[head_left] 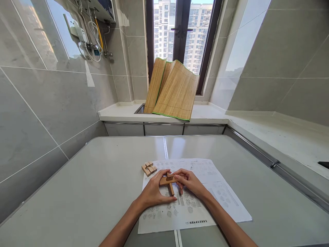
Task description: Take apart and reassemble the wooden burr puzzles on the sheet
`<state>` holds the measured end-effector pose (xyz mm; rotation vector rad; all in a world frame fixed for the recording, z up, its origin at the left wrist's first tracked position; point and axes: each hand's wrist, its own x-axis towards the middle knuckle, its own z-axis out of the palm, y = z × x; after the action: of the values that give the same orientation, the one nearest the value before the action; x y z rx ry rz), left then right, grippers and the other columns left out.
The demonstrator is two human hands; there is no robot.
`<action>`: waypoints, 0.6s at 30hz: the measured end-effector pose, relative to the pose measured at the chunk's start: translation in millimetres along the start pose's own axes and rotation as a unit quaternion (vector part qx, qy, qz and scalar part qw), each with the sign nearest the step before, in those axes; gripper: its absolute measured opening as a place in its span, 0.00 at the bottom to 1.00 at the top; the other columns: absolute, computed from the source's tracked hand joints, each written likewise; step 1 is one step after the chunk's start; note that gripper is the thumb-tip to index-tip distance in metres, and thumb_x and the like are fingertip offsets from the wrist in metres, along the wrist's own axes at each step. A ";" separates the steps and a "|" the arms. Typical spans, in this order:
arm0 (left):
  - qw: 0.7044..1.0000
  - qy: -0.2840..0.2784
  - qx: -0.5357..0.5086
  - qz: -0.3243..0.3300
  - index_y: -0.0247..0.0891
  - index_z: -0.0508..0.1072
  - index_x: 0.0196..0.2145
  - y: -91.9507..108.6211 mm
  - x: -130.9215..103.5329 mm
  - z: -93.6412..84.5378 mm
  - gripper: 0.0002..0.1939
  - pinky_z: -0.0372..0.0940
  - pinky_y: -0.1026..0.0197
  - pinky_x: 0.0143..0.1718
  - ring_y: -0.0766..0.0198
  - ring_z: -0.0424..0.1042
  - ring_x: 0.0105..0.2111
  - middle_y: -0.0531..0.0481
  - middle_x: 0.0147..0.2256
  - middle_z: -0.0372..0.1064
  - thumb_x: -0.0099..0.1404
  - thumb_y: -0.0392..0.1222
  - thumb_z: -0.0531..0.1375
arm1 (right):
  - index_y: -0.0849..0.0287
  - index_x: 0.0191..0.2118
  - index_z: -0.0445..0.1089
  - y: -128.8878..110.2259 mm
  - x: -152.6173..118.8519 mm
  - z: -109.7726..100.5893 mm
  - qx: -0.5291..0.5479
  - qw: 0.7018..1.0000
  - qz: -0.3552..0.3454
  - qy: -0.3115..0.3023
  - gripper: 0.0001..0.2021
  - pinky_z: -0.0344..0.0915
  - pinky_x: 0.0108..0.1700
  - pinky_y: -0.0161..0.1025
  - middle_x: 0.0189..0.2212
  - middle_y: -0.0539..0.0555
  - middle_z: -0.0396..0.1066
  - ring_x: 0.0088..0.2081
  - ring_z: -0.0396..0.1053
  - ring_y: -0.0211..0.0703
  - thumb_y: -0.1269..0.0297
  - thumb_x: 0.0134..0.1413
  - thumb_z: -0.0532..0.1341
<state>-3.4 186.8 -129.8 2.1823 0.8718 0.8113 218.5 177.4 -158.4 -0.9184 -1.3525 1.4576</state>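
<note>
Over a printed paper sheet (205,202), both my hands hold a small assembly of wooden pieces (167,181). One bar of it lies sideways between the hands, and another crosses it and points toward me. My left hand (155,190) curls round the left end, thumb stretched along the near side. The fingertips of my right hand (189,181) pinch the right end. Just beyond my left hand, at the sheet's upper left corner, sits a group of pale interlocked wooden blocks (149,168).
The sheet lies on a grey-white table (102,178) with a seam down its middle. Behind it, a bamboo mat (177,91) leans against the window on a white ledge (120,111). Tiled walls stand on both sides, with pipes and cables at the upper left.
</note>
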 end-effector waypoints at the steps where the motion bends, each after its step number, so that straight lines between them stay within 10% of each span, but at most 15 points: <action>1: 1.000 -0.001 0.000 -0.002 0.47 0.63 0.63 -0.2 -0.4 0.6 0.46 0.67 0.47 0.58 0.47 0.69 0.57 0.44 0.58 0.68 0.49 0.49 0.75 | 0.58 0.43 0.74 -0.1 0.0 0.0 0.005 1.000 -0.001 0.002 0.21 0.67 0.23 0.37 0.17 0.43 0.66 0.17 0.64 0.37 0.45 0.56 0.67; 10: 0.998 0.003 -0.030 -0.059 0.44 0.55 0.66 -1.4 -1.3 4.1 0.54 0.66 0.45 0.57 0.46 0.71 0.55 0.42 0.56 0.70 0.47 0.49 0.76 | 0.58 0.42 0.75 -6.0 -1.9 -6.5 0.089 0.995 -0.012 0.048 0.20 0.64 0.21 0.34 0.19 0.44 0.63 0.19 0.57 0.34 0.47 0.53 0.70; 18: 0.967 0.024 -0.232 -0.100 0.41 0.61 0.60 -6.4 5.5 5.2 0.44 0.64 0.43 0.60 0.45 0.72 0.56 0.36 0.57 0.71 0.51 0.50 0.75 | 0.58 0.43 0.76 2.4 4.7 -12.1 -0.021 0.971 -0.036 0.236 0.24 0.63 0.24 0.36 0.28 0.52 0.73 0.23 0.63 0.38 0.41 0.53 0.68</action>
<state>1.3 192.9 -136.0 1.6450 0.8127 0.8690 228.3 185.6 -161.9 -1.1448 -1.0508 1.0680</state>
